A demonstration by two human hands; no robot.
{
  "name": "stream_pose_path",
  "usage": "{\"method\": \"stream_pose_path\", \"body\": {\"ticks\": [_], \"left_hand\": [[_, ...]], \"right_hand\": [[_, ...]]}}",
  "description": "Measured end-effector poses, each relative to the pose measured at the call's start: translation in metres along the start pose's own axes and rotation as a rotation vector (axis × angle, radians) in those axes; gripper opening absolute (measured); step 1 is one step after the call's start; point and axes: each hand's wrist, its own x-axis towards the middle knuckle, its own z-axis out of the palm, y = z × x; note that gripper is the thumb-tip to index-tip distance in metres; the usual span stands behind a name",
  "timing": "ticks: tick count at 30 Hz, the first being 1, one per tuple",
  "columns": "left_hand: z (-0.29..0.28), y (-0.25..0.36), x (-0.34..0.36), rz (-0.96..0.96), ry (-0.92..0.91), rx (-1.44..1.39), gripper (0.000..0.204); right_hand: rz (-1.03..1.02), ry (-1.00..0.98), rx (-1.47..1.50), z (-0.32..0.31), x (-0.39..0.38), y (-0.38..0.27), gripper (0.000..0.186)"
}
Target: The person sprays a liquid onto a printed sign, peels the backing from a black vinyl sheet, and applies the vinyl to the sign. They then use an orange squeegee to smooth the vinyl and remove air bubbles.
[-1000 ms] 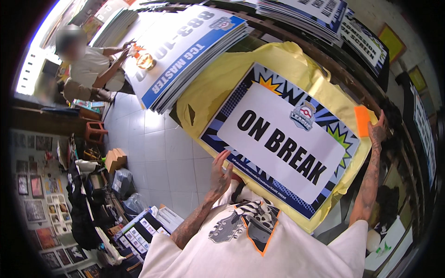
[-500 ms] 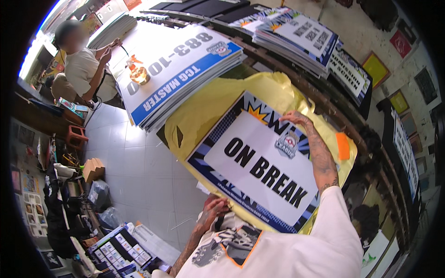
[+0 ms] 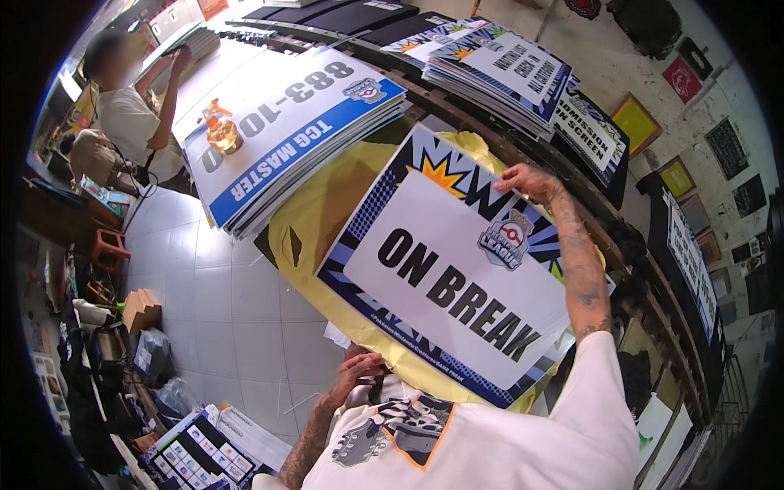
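Note:
A printed sign board, white in the middle with a blue comic-style border and bold black lettering, lies over yellow wrapping paper. Its far side is raised and tilted toward me. My right hand reaches across and pinches that far edge between thumb and fingers. Close to my body, my left hand rests by the near edge of the yellow paper, fingers stretched out and holding nothing I can see.
Beyond the sign on the left stands a stack of blue-and-white boards bearing a spray bottle of amber liquid. More signs are piled on the rack at the far right. A person sits at far left. Tiled floor shows below.
My right hand has closed on the far edge and lifted it, so the sign has risen off the yellow paper. My left hand has shifted slightly left. The seated person's hands have risen.

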Motion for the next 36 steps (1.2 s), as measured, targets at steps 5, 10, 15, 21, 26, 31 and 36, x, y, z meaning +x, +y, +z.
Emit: {"method": "stream_pose_path", "body": {"ticks": [5, 10, 15, 21, 26, 31, 36], "left_hand": [[0.019, 0.058, 0.043, 0.101, -0.215, 0.092, 0.068], [0.065, 0.160, 0.117, 0.408, -0.058, 0.201, 0.092], [0.134, 0.301, 0.156, 0.605, -0.205, 0.168, 0.112], [0.175, 0.415, 0.115, 0.803, -0.210, 0.206, 0.034], [0.184, 0.464, 0.094, 0.771, -0.473, 0.039, 0.023], [0.189, 0.487, 0.074, 0.701, -0.538, 0.034, 0.027], [0.197, 0.507, 0.049, 0.625, -0.526, 0.125, 0.029]], "right_hand": [[-0.119, 0.245, -0.199, -0.079, -0.081, -0.081, 0.018], [-0.281, 0.326, -0.086, -0.139, -0.175, -0.174, 0.023], [-0.497, 0.599, -0.264, -0.192, -0.288, -0.214, 0.037], [-0.499, 0.761, 0.140, -0.174, -0.368, -0.231, 0.040], [-0.430, 0.873, 0.227, -0.145, -0.409, -0.208, 0.036], [-0.368, 0.816, 0.412, -0.122, -0.419, -0.183, 0.033], [-0.345, 0.719, 0.448, -0.135, -0.430, -0.184, 0.036]]}}
